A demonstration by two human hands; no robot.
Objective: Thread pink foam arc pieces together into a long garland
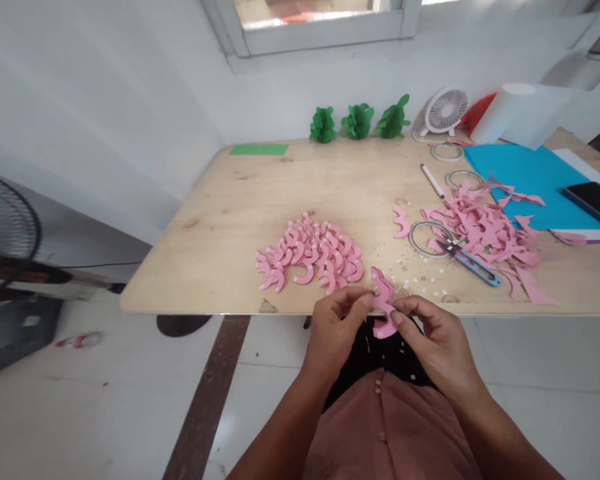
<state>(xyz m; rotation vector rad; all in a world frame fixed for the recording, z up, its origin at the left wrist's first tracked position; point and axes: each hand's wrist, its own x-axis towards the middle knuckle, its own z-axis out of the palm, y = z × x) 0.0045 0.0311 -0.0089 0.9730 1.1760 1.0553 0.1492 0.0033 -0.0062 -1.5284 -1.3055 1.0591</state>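
A small craft workspace by a window, wooden tabletop (220,227) against a white wall, pink paper offcuts (485,227), snips (473,263), blue sheets (520,190), green paper figures (359,121) lined up

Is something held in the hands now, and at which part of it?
Yes: a wavy pink paper piece. The left hand pinches its left edge, the right hand its right edge, lower down.

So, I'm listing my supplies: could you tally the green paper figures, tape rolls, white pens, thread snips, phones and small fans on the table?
Green paper figures: 3
Tape rolls: 3
White pen: 1
Thread snips: 1
Phone: 1
Small fan: 1
Total: 10
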